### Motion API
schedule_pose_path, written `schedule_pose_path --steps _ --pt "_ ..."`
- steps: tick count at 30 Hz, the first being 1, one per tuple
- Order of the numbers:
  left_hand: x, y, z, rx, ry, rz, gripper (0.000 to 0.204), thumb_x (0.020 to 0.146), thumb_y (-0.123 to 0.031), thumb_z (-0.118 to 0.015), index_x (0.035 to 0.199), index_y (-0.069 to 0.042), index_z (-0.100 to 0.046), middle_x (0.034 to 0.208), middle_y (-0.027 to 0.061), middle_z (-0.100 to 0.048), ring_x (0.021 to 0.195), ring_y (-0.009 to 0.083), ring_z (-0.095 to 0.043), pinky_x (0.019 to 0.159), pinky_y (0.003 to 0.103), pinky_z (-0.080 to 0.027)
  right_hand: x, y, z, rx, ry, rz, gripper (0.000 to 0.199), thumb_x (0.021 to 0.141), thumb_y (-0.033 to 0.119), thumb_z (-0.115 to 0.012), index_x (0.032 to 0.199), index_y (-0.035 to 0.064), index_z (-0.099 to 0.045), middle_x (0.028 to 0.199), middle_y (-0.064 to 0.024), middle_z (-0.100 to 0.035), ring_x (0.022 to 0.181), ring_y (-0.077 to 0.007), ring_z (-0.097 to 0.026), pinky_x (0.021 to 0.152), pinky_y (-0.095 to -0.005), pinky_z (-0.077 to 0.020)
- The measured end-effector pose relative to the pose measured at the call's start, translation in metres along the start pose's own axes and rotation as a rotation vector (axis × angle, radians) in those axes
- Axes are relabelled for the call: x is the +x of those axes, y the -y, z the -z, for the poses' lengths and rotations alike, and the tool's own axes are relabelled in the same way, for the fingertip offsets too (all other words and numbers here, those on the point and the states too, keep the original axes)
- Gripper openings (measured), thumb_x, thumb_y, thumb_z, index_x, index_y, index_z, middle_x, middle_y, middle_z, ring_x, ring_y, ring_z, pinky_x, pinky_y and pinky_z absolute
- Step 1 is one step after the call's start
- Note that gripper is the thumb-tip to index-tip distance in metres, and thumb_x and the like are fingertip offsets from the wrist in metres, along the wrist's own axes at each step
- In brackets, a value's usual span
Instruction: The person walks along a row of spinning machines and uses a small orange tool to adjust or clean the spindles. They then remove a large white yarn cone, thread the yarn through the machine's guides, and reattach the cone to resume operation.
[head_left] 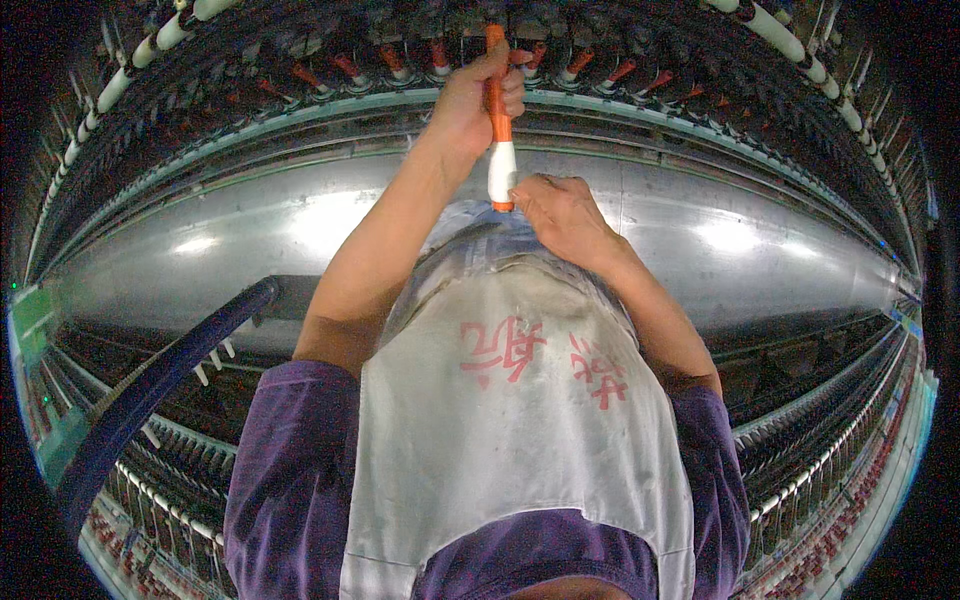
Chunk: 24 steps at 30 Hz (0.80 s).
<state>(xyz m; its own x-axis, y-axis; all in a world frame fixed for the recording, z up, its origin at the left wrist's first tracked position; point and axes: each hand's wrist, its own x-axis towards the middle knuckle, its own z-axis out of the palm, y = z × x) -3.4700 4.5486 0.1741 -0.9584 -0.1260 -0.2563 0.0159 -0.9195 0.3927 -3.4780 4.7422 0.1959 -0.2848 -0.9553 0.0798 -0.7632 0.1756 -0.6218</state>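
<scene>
An orange yarn bobbin (502,127) with white yarn (502,167) wound on its lower part points away from me, in front of my apron. My left hand (468,112) is wrapped around its bare orange upper part, thumb along the tube. My right hand (570,218) is closed, with thumb and forefinger pinched at the white yarn near the bobbin's near end. Whether a loose thread lies between those fingers is too small to tell. Just beyond my left hand runs a row of orange bobbins on the spinning frame, including one bobbin (438,55) beside my wrist.
A long, shiny metal floor (655,240) stretches left and right behind my arms. On the left a dark blue curved bar (165,375) rises near my elbow. White-sleeved rails (145,50) arch overhead at both sides. Another machine row (810,480) stands behind me.
</scene>
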Motion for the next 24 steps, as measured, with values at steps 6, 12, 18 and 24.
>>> schedule_pose_path --steps 6,12,18,24 --pt "-0.002 0.002 -0.004 0.045 -0.035 0.048 0.037 0.095 -0.033 -0.047 0.104 0.002 -0.054 0.072 0.0024 -0.045 0.064 0.0131 -0.043 0.06 0.026 -0.04 0.0 -0.012 0.014 0.051 -0.331 -0.036 0.009 0.086 0.008 -0.057 0.09 -0.0009 -0.059 0.072 -0.011 -0.061 0.06 -0.0186 -0.063 0.052 -0.0314 -0.0478" --pt "0.001 0.005 0.008 0.036 -0.041 0.029 0.038 0.096 -0.032 -0.045 0.108 0.004 -0.052 0.075 0.0041 -0.047 0.068 0.0166 -0.046 0.066 0.03 -0.043 -0.005 -0.016 0.012 0.174 -0.147 -0.07 0.015 0.088 0.014 -0.059 0.089 -0.0012 -0.059 0.068 -0.0091 -0.058 0.057 -0.0158 -0.059 0.052 -0.0285 -0.0462" --pt "0.006 0.012 0.017 -0.033 0.136 0.18 0.032 0.095 -0.027 -0.047 0.104 0.003 -0.052 0.075 0.0048 -0.049 0.067 0.017 -0.047 0.065 0.03 -0.042 0.003 -0.011 0.003 0.291 0.089 -0.251 0.02 0.088 0.019 -0.06 0.085 -0.0008 -0.058 0.068 -0.0099 -0.058 0.054 -0.0197 -0.057 0.052 -0.0319 -0.0448" --pt "-0.009 0.012 0.037 0.066 -0.324 -0.236 0.018 0.093 -0.011 -0.049 0.108 -0.001 -0.048 0.087 0.0068 -0.051 0.075 0.0194 -0.051 0.077 0.042 -0.05 -0.006 0.005 -0.008 -0.081 0.035 0.055 0.004 0.079 0.005 -0.055 0.079 0.001 -0.054 0.066 -0.0156 -0.056 0.058 -0.0328 -0.058 0.05 -0.04 -0.0451"
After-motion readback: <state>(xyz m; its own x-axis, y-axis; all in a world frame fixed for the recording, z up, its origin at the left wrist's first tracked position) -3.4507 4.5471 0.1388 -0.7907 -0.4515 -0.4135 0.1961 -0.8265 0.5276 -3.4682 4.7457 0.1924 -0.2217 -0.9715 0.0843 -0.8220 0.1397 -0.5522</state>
